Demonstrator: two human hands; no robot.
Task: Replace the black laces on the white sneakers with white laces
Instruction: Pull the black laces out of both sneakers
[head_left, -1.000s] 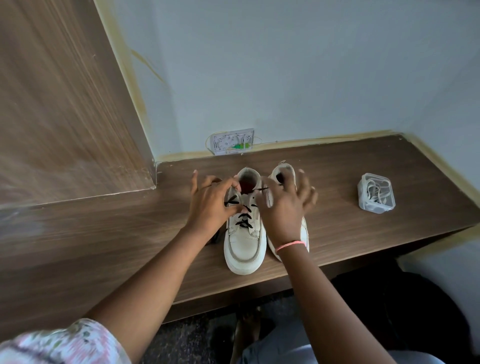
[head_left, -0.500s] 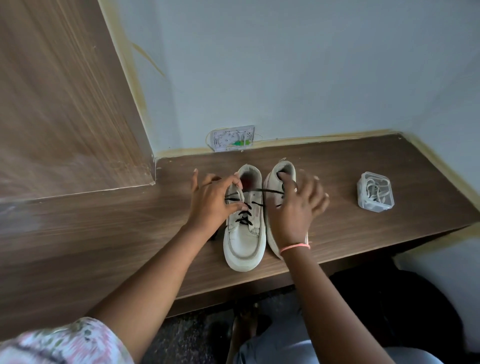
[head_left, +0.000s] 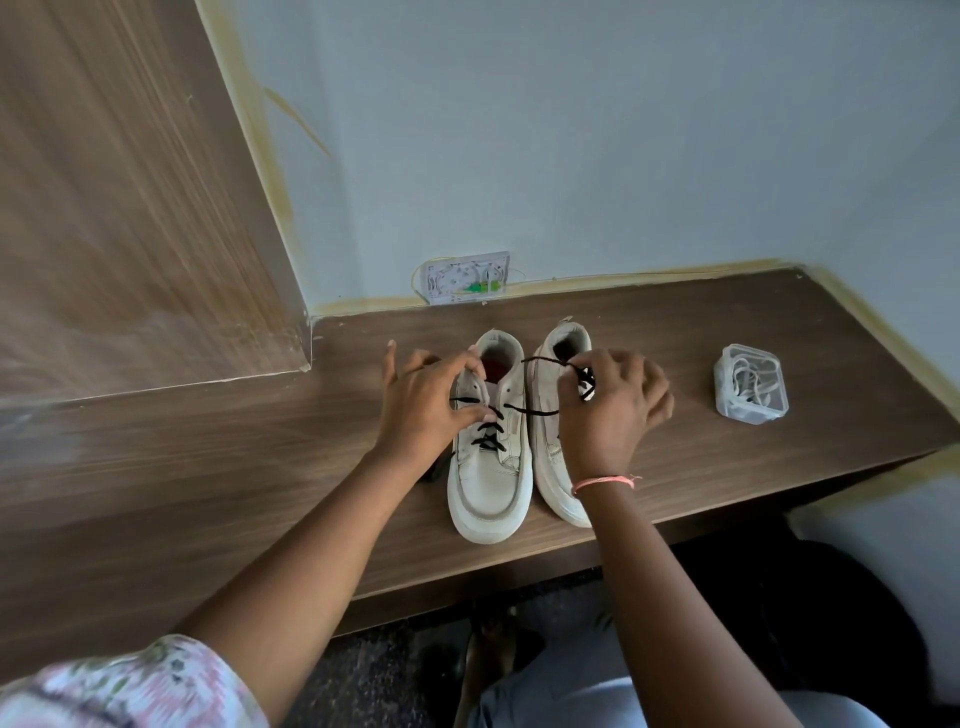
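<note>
Wooden shelf (head_left: 727, 467) — unbranded sneakers (head_left: 488, 467), right hand (head_left: 608, 410) pinching black lace (head_left: 535, 411)

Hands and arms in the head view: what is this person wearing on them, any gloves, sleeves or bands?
No gloves: both hands are bare. The right hand has a thin pink-orange thread band around its wrist. The left hand wears nothing at the wrist; that forearm is bare up to a short sleeve in pale floral print with pink and green.
</note>
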